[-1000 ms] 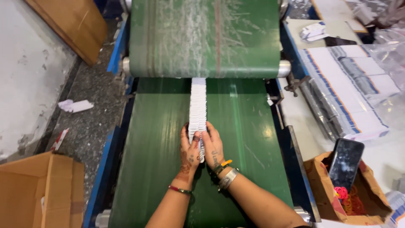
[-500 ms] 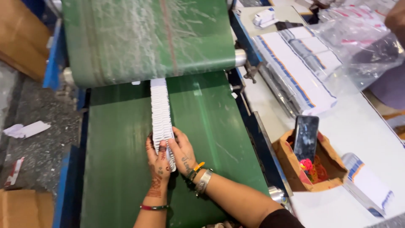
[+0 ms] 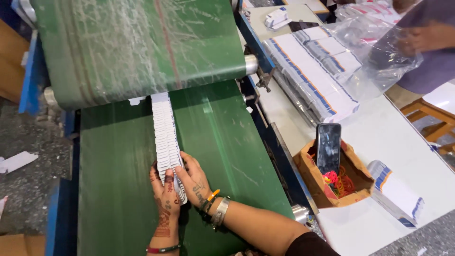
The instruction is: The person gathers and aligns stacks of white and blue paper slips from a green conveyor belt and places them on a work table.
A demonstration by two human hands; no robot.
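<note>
Head view, looking down on a green belt [image 3: 123, 180].

- 1 row of white cards [image 3: 166, 135], overlapped like shingles, runs down the belt's middle from under the upper roller cover [image 3: 137, 47] to the hands. Cards too many and too tightly lapped to count.
- Left hand [image 3: 163, 194]: grip closed on the near end of the row from its left side, thumb on top of the cards. Dark patterning on the back of the hand, 1 thin band at the wrist.
- Right hand [image 3: 194, 180]: grip closed on the same end from the right, fingers curled against the card edges. Several bangles at the wrist; exact number unclear.
- Both hands touch the row and each other, near the belt's near edge.

Desk [image 3: 379, 137], right of the belt:
- 1 open cardboard box [image 3: 310, 178] at the desk's belt-side edge; 1 dark phone [image 3: 328, 147] stands upright in it, a heap of coloured rubber bands [image 3: 339, 182] beside the phone.
- 1 wrapped white bundle [image 3: 395, 194] just right of the box, near the desk's near edge.
- Wrapped stacks [image 3: 317, 71] with blue edges toward the far end; count unclear.
- Another person's hand [image 3: 422, 38] at the far right corner, holding a clear plastic bag [image 3: 374, 47].

Floor [image 3: 28, 189], left of the belt: 1 paper scrap [image 3: 16, 161].
</note>
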